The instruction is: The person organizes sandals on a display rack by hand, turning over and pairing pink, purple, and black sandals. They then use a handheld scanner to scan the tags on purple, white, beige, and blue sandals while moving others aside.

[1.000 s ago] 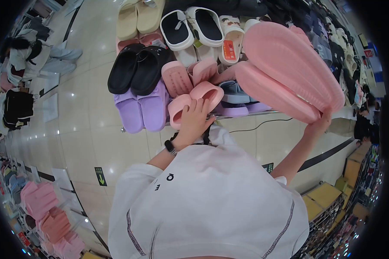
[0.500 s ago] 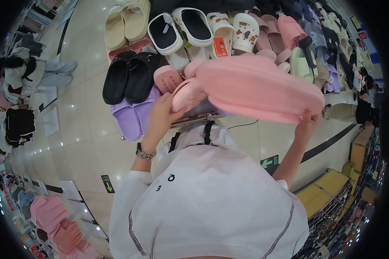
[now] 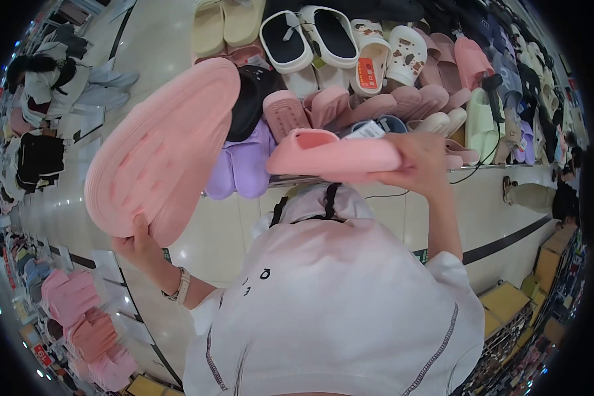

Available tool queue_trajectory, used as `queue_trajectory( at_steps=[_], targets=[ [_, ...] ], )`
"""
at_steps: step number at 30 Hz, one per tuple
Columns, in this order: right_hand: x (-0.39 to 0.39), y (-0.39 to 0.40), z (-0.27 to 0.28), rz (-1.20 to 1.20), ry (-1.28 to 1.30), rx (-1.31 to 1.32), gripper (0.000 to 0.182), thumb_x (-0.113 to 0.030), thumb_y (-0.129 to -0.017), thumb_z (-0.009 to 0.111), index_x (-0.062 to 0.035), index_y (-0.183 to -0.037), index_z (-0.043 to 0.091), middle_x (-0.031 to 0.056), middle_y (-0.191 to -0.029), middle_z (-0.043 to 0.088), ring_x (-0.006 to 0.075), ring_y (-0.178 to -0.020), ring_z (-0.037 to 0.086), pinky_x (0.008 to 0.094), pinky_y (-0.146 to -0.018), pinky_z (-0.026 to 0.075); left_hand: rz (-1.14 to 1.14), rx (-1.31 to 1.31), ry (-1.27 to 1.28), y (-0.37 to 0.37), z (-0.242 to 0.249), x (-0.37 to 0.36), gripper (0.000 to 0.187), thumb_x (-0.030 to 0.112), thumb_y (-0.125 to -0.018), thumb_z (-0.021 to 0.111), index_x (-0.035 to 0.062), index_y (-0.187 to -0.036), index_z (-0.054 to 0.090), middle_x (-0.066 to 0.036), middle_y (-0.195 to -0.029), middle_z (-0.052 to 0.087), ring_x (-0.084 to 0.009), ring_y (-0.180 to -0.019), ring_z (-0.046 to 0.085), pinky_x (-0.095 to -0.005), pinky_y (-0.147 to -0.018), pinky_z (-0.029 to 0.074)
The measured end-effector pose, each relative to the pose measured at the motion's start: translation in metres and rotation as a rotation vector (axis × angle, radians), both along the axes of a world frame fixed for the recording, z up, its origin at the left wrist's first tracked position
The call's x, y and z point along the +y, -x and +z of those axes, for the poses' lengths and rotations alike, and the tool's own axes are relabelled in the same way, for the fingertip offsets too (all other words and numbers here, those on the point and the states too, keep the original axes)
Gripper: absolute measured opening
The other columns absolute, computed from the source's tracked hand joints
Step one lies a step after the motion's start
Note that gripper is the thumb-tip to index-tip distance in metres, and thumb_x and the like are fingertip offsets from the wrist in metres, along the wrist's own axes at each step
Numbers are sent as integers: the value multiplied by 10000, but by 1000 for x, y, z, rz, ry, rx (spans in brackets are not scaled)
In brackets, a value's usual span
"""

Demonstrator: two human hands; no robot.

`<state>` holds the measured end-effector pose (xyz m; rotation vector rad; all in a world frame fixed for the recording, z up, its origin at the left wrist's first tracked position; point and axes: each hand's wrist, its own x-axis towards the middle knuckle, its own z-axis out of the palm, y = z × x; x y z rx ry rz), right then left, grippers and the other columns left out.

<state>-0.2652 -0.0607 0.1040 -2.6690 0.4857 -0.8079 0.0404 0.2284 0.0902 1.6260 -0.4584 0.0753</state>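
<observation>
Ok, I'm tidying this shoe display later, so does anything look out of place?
A black device lies over the light-green slides, and a black cord dangles below the display edge. Both look odd among footwear.

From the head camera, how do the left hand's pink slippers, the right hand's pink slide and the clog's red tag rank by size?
1. Pink slippers in left hand
2. Pink slide in right hand
3. Red tag
Nearness may exaggerate the first two.

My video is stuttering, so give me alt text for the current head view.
A person's left hand grips pink slippers, one sole showing, while the right hand holds another pink slipper side-on. Beyond lie purple slides, black slides and white clogs.
</observation>
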Motion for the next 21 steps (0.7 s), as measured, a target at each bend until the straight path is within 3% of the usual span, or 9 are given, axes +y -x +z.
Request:
queue_trajectory(
  at_steps=[2,4,11,12,15,17,19,21],
  targets=[
    [2,-27,-3,83,34,113,461,-421,-576,753,-53,-810,602,66,-621,576,236,-535,566,318,-523,443,7,-76,32,1,0,5,272,61,-775,618,-93,-984,533,-146,-970,582,-181,-801,595,-284,-684,516],
    [3,-50,-24,228,52,201,422,-457,-627,698,-72,-738,565,70,-588,544,254,-540,558,346,-503,427,83,-43,36,8,2,6,253,38,-771,603,-92,-976,533,-140,-947,582,-172,-769,598,-275,-618,529],
    [25,-91,-88,376,54,438,393,-449,-680,655,-93,-768,512,71,-571,532,262,-578,584,373,-518,448,146,1,57,15,-13,17,255,33,-757,592,-92,-971,532,-135,-926,582,-169,-720,601,-277,-574,536],
    [29,-93,-107,406,-4,532,390,-397,-720,627,-55,-882,529,119,-775,609,289,-647,602,400,-555,456,149,-14,70,15,-14,20,267,39,-751,589,-95,-974,529,-135,-921,583,-175,-716,604,-275,-575,537],
    [28,-96,-128,217,-150,514,391,-389,-717,628,-55,-900,539,114,-777,612,298,-654,605,405,-556,460,165,0,115,23,-7,14,301,55,-739,582,-101,-990,521,-137,-916,584,-189,-715,609,-279,-583,538],
    [24,-93,-138,199,-163,564,418,-407,-724,615,-52,-932,543,123,-795,609,304,-663,605,410,-570,461,188,27,152,24,-8,9,323,65,-733,577,-103,-1003,516,-139,-915,583,-199,-719,613,-284,-590,539],
    [37,-85,-148,162,-140,348,468,-466,-712,633,-61,-931,548,118,-785,614,279,-712,602,389,-632,464,130,30,194,22,-19,13,399,121,-729,597,-100,-1047,497,-154,-961,569,-220,-784,612,-319,-649,545],
    [47,-75,-145,158,-172,385,478,-458,-720,631,-47,-946,537,128,-799,607,286,-744,595,384,-661,460,46,9,264,20,-25,5,441,160,-721,630,-103,-1050,497,-158,-994,559,-221,-823,601,-326,-686,538]
  ],
)
